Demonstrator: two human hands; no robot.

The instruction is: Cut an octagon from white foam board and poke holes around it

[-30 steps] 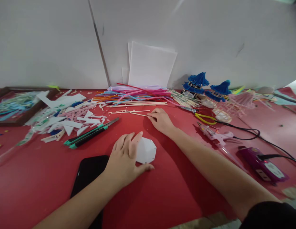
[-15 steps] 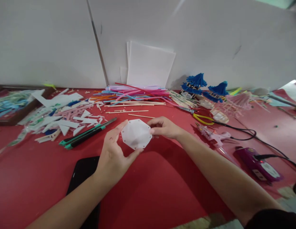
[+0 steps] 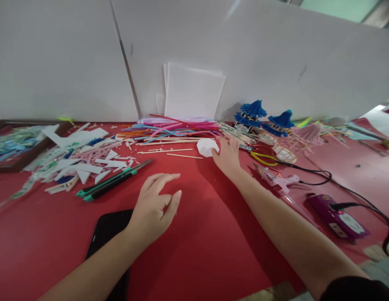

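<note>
The white octagonal piece [image 3: 207, 147] is at the back middle of the red table, close to the thin sticks. My right hand [image 3: 228, 156] is beside its right edge, thumb at the rim; whether the fingers still grip it I cannot tell. My left hand [image 3: 158, 205] hangs over the middle of the table, thumb and fingers apart, holding nothing. A black phone [image 3: 108, 230] lies partly under my left forearm. Left of that hand are the green and black cutters [image 3: 111, 182].
White and pink scraps [image 3: 87, 156] lie at the left beside a brown tray [image 3: 25, 166]. Coloured pipe cleaners [image 3: 178, 126] are along the wall. At the right are blue-roofed models [image 3: 252, 113], yellow-handled pliers [image 3: 263, 159], a pink glue gun [image 3: 277, 179] and a purple power strip [image 3: 336, 215] with cables.
The octagonal piece has moved from between both hands to the back right with my right hand. My left hand has let go of it and stays near the middle, a little lower.
</note>
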